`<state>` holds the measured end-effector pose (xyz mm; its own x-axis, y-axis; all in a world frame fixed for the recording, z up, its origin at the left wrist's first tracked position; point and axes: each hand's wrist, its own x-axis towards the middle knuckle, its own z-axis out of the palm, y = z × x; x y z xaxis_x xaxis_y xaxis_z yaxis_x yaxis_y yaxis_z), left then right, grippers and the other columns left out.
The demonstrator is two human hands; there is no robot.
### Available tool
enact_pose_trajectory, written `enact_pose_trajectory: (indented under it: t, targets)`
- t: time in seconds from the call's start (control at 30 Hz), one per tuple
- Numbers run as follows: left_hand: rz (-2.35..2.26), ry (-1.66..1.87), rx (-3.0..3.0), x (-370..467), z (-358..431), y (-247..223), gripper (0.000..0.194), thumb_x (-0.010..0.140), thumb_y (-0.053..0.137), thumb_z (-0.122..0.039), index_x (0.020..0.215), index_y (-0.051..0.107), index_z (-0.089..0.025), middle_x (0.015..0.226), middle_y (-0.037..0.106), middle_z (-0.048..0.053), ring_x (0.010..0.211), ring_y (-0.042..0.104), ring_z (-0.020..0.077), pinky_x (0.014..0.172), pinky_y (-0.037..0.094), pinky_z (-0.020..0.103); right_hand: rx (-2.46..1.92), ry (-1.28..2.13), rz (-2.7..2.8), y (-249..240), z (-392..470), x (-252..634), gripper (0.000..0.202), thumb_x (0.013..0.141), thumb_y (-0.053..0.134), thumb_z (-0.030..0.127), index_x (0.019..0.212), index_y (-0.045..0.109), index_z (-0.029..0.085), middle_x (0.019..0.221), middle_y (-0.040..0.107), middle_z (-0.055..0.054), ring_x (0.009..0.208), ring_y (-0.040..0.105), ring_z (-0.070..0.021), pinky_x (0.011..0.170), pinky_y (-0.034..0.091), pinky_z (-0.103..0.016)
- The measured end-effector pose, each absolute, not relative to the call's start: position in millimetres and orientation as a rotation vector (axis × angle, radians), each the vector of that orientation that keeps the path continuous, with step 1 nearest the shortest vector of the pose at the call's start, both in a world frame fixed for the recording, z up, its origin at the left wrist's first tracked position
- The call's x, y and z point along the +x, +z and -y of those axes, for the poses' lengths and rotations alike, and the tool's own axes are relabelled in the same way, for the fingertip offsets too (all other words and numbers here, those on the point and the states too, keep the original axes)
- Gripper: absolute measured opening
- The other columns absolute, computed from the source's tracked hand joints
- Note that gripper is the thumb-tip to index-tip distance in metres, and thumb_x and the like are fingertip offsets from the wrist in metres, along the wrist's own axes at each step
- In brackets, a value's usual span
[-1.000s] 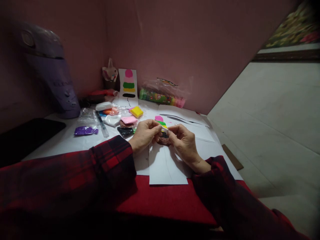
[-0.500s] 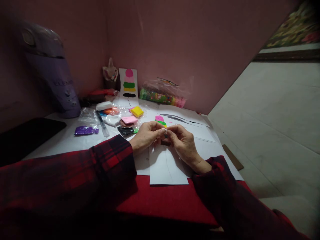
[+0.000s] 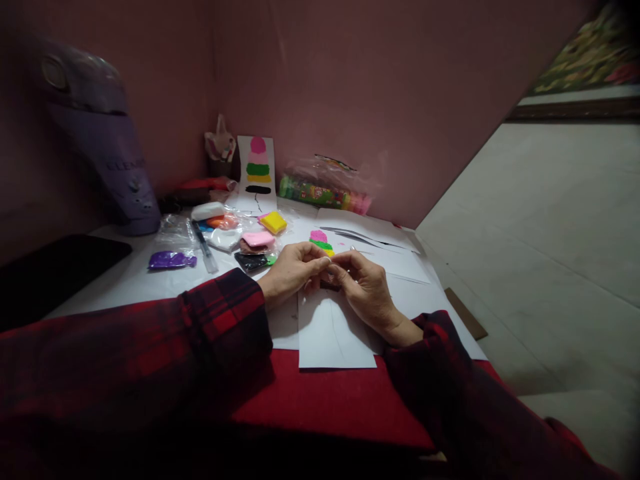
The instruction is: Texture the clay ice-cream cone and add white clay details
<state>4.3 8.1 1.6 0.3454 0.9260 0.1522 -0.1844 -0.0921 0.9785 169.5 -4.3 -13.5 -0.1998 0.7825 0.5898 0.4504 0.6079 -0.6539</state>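
Observation:
My left hand [image 3: 296, 270] and my right hand [image 3: 365, 283] meet above a white sheet [image 3: 333, 340], thumbs and forefingers pinched together. A small white bit [image 3: 328, 259] shows between the fingertips, mostly hidden. On the sheet just beyond my fingers are pink, green and yellow bands [image 3: 321, 243]; a brown patch [image 3: 330, 285] lies beneath my hands. Left of my left hand are a black packet [image 3: 251, 261], a pink clay piece [image 3: 259, 239] and a yellow one [image 3: 273, 223].
A purple bottle [image 3: 113, 147] stands at the left behind a purple packet [image 3: 171, 260] and a pen [image 3: 205, 248]. A card with coloured bands [image 3: 257, 175] leans on the wall, beside a bag of coloured sticks [image 3: 325, 193]. Paper strips [image 3: 360, 237] lie at the right.
The fingertips have closed in slightly, and less of the white bit shows between them. Both hands stay in nearly the same place.

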Motion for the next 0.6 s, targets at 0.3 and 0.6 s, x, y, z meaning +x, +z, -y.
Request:
enact_pose_trajectory:
  t: [0.3,0.6]
  targets:
    - [-0.762,1.133,1.332,6.9,-7.5,3.4,0.015,0.083,0.067,-0.016,0.073,0.057,-0.012,0.049,0.058,-0.003,0.035,0.048,0.0066,0.036,0.032,0.016,-0.982,0.393,1.822,-13.0,4.3,169.7,0.007,0.091,0.062,0.027,0.087,0.066,0.022,0.079,0.067,-0.001,0.069,0.062,-0.0153,0.064,0.052,-0.032]
    - [-0.787,1.174,1.318,7.6,-6.4,4.7,0.013,0.083,0.066,-0.012,0.073,0.058,-0.011,0.049,0.058,-0.004,0.036,0.049,0.0058,0.037,0.033,0.015,-0.999,0.355,1.804,-12.0,4.4,169.2,0.008,0.09,0.063,0.024,0.084,0.066,0.02,0.077,0.067,-0.001,0.069,0.061,-0.0148,0.065,0.051,-0.032]
